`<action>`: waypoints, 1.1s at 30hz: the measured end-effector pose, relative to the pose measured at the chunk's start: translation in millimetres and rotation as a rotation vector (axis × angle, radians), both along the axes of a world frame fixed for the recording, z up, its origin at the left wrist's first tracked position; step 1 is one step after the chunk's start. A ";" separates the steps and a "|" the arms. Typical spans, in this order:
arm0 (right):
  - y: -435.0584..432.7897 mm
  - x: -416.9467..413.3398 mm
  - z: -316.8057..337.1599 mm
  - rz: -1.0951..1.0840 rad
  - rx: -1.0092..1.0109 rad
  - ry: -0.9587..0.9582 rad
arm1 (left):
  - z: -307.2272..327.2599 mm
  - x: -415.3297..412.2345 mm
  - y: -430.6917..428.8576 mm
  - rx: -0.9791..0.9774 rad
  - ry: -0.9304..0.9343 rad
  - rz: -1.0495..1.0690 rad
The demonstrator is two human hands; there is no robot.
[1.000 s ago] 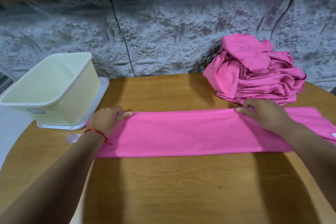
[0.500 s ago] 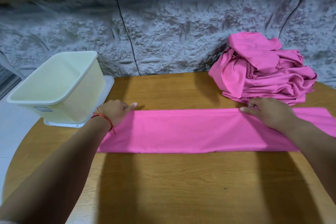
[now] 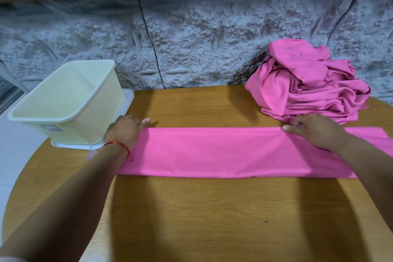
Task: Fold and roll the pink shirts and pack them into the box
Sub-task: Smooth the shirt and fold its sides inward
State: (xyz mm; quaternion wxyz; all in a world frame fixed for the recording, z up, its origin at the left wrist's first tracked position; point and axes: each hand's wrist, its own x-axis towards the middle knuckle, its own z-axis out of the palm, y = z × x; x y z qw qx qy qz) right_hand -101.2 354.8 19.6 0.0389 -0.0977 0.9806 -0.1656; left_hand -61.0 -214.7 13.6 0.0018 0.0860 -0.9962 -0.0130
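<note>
A pink shirt (image 3: 223, 152), folded into a long flat strip, lies across the wooden table (image 3: 212, 219). My left hand (image 3: 125, 132) rests on its far left corner, one finger stretched out past the far edge. My right hand (image 3: 314, 133) lies on the far edge near the right end, fingers bent and pinching the fold. A heap of unfolded pink shirts (image 3: 308, 89) sits at the back right, just behind my right hand. The pale yellow box (image 3: 66, 100) stands empty at the back left, next to my left hand.
The box stands on a white lid (image 3: 127, 100) at the table's left edge. A grey textured wall (image 3: 191, 44) runs right behind the table. The table's edge curves round on the left, with pale floor (image 3: 12, 155) beyond.
Both hands stay at the strip's far edge. My right fingers have curled from flat into a pinch on the fold. The shirt lies where it was.
</note>
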 end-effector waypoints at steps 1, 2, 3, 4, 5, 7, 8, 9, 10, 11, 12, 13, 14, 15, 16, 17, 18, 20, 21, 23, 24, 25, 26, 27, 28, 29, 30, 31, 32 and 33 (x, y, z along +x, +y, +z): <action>0.9 -2.6 1.2 0.007 -0.012 -0.016 | 3.3 -2.1 2.1 0.001 0.004 0.015; 1.7 -4.5 2.9 0.014 -0.017 -0.030 | 6.2 -4.1 4.0 -0.001 0.007 0.030; 2.2 -6.0 3.1 0.018 -0.018 -0.040 | 7.4 -6.0 5.8 -0.010 0.000 0.039; 2.5 -6.4 2.7 0.019 -0.014 -0.039 | 8.6 -6.7 7.4 -0.031 -0.011 0.044; 2.0 -6.1 1.9 0.021 -0.005 -0.026 | 9.0 -6.6 8.7 -0.053 -0.019 0.041; 0.9 -3.6 -0.9 0.023 0.017 0.002 | 7.8 -4.3 10.9 -0.049 -0.011 0.042; 0.7 -2.0 -2.2 0.020 0.026 0.009 | 7.3 -2.9 12.1 -0.034 0.001 0.048; 0.6 -0.3 -3.3 0.014 0.036 0.013 | 7.1 -2.1 12.3 -0.032 0.007 0.052; 0.6 0.9 -3.6 0.004 0.042 0.017 | 8.1 -2.1 12.0 -0.054 -0.004 0.056; 0.9 1.8 -3.6 -0.006 0.043 0.021 | 9.4 -3.3 11.3 -0.096 -0.036 0.057; 0.9 2.7 -3.4 -0.011 0.040 0.026 | 11.6 -4.8 11.1 -0.138 -0.074 0.061; 0.5 3.6 -3.3 -0.012 0.036 0.032 | 14.1 -6.2 11.8 -0.170 -0.104 0.073; 0.3 4.7 -3.6 -0.012 0.031 0.035 | 15.6 -7.6 12.4 -0.195 -0.115 0.087; -0.2 5.3 -3.6 -0.014 0.027 0.036 | 16.8 -10.2 13.2 -0.203 -0.102 0.098; -0.4 5.8 -3.7 -0.017 0.026 0.034 | 16.1 -12.3 13.5 -0.199 -0.084 0.111; -0.4 5.8 -3.6 -0.021 0.025 0.032 | 14.5 -14.9 13.0 -0.187 -0.058 0.128; 0.0 5.5 -3.8 -0.026 0.024 0.033 | 12.7 -16.8 12.1 -0.180 -0.029 0.139; 2.2 4.0 -4.7 -0.034 0.017 0.038 | 10.3 -21.4 8.8 -0.193 0.000 0.144; 3.1 2.9 -5.3 -0.034 0.017 0.034 | 9.1 -23.2 6.9 -0.207 -0.005 0.146; 4.3 0.5 -5.6 -0.024 0.039 0.026 | 5.5 -27.8 4.2 -0.190 -0.024 0.154; 4.3 -0.5 -5.7 -0.018 0.054 0.024 | 4.2 -29.8 4.2 -0.171 -0.030 0.163; 4.2 -1.1 -6.0 -0.016 0.066 0.023 | 4.3 -30.6 6.4 -0.179 -0.039 0.166; 3.9 -1.4 -6.7 -0.016 0.074 0.024 | 4.5 -30.3 8.9 -0.238 -0.040 0.139; 4.2 -1.2 -7.2 -0.021 0.081 0.024 | 5.6 -29.1 13.2 -0.323 -0.023 0.089; 3.7 -1.1 -8.1 -0.026 0.081 0.024 | 8.4 -27.0 19.5 -0.397 -0.004 0.046; 3.5 -0.5 -9.1 -0.030 0.075 0.026 | 13.6 -23.3 29.2 -0.444 0.025 0.018; 2.6 0.1 -9.9 -0.034 0.064 0.032 | 20.0 -19.4 43.9 -0.449 0.054 -0.003; 1.6 1.2 -10.2 -0.039 0.057 0.040 | 25.9 -15.1 63.6 -0.446 0.086 -0.044; 1.1 1.9 -10.0 -0.044 0.052 0.045 | 29.2 -11.6 87.2 -0.413 0.124 -0.122; 0.8 2.6 -9.4 -0.047 0.049 0.042 | 28.3 -7.5 113.7 -0.354 0.151 -0.230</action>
